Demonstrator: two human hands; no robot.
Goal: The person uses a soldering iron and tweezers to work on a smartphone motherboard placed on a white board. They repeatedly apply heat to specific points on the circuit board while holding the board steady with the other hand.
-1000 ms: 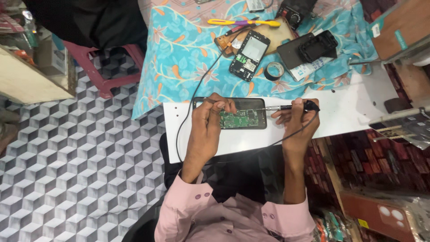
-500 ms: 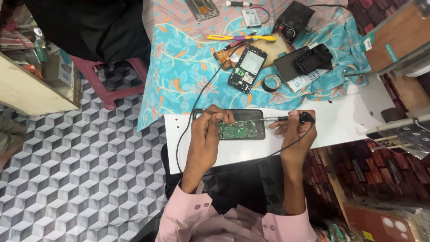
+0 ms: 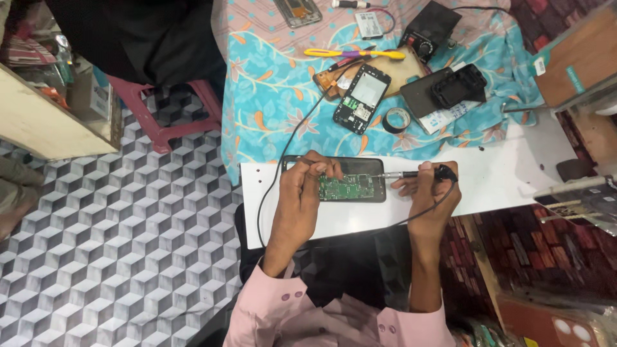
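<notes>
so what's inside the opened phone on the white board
A green circuit board fills the middle of the phone. The left hand covers its left end, so that part cannot be seen.

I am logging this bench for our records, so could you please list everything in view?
opened phone: 1, black with green board, on white board under both hands
soldering iron: 1, black, tip at phone
white board: 1, across lap
second phone: 1, black, on cloth
tape roll: 1, black, on cloth
soldering station: 1, black, top of cloth
floral cloth: 1, turquoise, on table
stool: 1, pink, on floor
left hand: steadies phone
right hand: holds soldering iron
</notes>
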